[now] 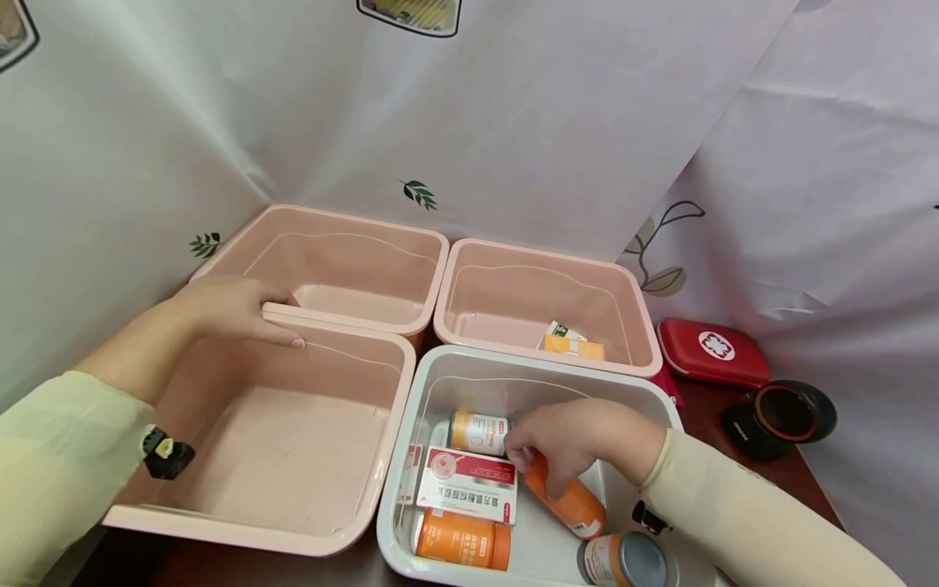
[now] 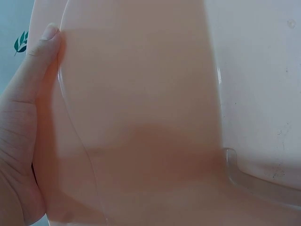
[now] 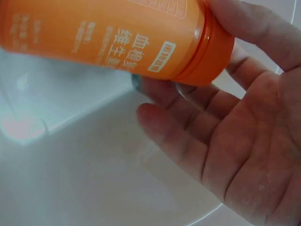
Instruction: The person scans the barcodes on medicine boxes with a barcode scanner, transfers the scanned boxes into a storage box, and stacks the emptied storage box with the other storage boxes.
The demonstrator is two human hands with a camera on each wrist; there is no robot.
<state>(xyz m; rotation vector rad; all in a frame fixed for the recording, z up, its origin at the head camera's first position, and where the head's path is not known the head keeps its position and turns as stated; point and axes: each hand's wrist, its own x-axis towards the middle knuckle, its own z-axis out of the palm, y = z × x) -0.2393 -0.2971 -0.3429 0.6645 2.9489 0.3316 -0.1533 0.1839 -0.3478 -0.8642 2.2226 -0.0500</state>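
Observation:
My left hand [image 1: 227, 308] grips the far rim of the near pink bin [image 1: 308, 542], its thumb lying along the inner wall in the left wrist view. Inside the grey-white bin [image 1: 399, 497], my right hand [image 1: 561, 440] holds an orange supplement bottle [image 1: 575, 505] by its capped end. The bottle lies slanted, with its label visible in the right wrist view. To its left are a red-and-white medicine box [image 1: 468, 485], a white-and-yellow container [image 1: 478, 432] and another orange bottle [image 1: 462, 538]. A grey-lidded jar [image 1: 623, 561] stands at the near right.
Two more pink bins stand behind: the far left bin [image 1: 352, 216] and the far right bin [image 1: 543, 251], which holds a yellow box [image 1: 575, 347] and a small white-green pack. Right of the bins sit a red zip case [image 1: 715, 355] and a black cup-like object [image 1: 778, 416]. Pale curtains hang behind.

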